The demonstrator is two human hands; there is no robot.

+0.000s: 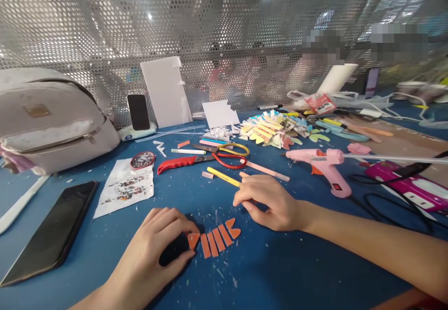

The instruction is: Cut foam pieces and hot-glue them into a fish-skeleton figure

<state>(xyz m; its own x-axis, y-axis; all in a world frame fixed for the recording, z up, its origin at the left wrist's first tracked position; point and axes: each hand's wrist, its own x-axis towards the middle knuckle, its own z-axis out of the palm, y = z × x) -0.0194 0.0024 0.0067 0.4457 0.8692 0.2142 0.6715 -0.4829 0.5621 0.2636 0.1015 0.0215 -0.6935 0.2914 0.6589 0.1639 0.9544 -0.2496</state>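
The pointed orange piece point(193, 241) beside the orange strips point(211, 244) is pinched by fingers of the left hand point(149, 247) and should be aligned gently, while whether anything is held in the curled right hand point(272, 203) cannot be told.

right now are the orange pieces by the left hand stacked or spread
Spread: the orange pieces lie side by side on the blue table.

Orange pointed piece point(193, 241) at left, four orange strips point(212, 244) mid-row, notched orange piece point(232, 230) right; on blue tabletop point(266, 258).
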